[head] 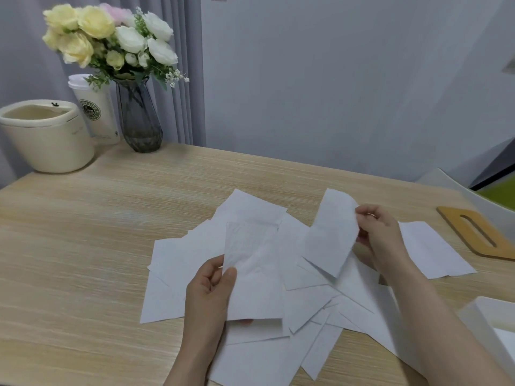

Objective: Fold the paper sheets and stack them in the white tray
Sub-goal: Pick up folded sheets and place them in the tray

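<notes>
**Two hands, one sheet each, over a scatter of paper**

At the bottom of the frame both forearms reached up from the lower edge over a loose pile of paper sheets (315,296) that overlapped one another across the lower centre of the wooden table (83,246). The left hand (211,291), lower centre, stood palm inward with the thumb pressed against the near edge of a sheet (250,268) and the fingers curled behind it, so it pinched that sheet and held it tilted above the pile. The right hand (381,235), right of centre and slightly higher, pinched the right edge of a second sheet (328,232) between thumb and curled fingers; this sheet bowed and rose off the table. Another single sheet (434,249) lay flat just right of that wrist.

At the lower right edge the corner of the white tray (479,316) showed, with something white lying inside. Further up the right side lay a wooden board with a slot (479,235). In the upper left corner stood a cream bin (47,140), a paper cup (97,112) and a dark glass vase (139,118) of yellow and white flowers (111,37).
</notes>
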### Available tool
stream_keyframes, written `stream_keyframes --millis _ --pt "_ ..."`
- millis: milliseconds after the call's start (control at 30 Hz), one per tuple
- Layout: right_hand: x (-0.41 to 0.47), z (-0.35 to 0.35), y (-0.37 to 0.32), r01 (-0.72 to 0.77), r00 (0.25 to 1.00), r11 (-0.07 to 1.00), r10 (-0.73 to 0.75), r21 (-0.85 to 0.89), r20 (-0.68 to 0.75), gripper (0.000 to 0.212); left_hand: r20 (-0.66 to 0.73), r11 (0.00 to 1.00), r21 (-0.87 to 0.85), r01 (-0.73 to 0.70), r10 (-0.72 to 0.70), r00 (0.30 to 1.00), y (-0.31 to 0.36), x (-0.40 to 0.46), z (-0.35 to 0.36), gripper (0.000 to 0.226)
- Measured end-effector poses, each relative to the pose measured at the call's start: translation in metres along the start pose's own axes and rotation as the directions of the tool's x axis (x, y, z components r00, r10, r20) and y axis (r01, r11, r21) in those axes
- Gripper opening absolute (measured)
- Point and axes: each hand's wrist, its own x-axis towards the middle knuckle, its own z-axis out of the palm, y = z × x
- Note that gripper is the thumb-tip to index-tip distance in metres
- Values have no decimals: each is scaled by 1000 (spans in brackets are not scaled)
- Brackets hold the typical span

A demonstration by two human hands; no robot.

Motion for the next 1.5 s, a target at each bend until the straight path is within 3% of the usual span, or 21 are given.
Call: stream_keyframes --millis 100,200,267,533,733,867,967,1033,1133,1300,1500 --pt "-11 -15 -7 -132 989 988 125 83 80 24 2 1000 12 -1 1 1000 -1 -1 -1 15" --pt "-24 -22 -1 -174 966 969 202 -175 161 20 -9 1000 18 -4 4 1000 -3 0 -2 15" --pt "-35 -20 4 -142 968 939 197 -313 153 20 -13 1000 22 -6 6 1000 -3 1 -2 15" --pt "-63 -21 14 -127 984 898 167 -422 60 43 -9 1000 31 -5 5 1000 -1 0 -1 16" --pt "-78 -43 25 -140 983 797 182 -587 14 13 -8 999 41 -3 3 1000 0 0 -2 15" --pt "-82 -41 25 -61 996 741 87 -669 5 18 -26 999 43 -4 5 1000 -3 2 -3 18" --pt "-92 -30 15 37 997 836 -65 -548 -31 19 -30 998 57 -16 18 999 -4 4 -4 27" --pt "-101 -15 10 0 1000 952 -5 -306 -13 19 -30 999 42 -6 7 1000 -3 3 -3 27" --pt "-115 17 10 -159 982 987 161 -36 96 18 -31 1000 20 12 -11 999 0 1 -1 25" --pt "-132 64 18 -218 954 976 210 13 215 15 -29 997 70 11 -9 1000 1 0 -3 26" --pt "-135 85 26 -92 970 989 115 -113 215 16 -7 998 14 58 -58 998 7 -4 -2 22"
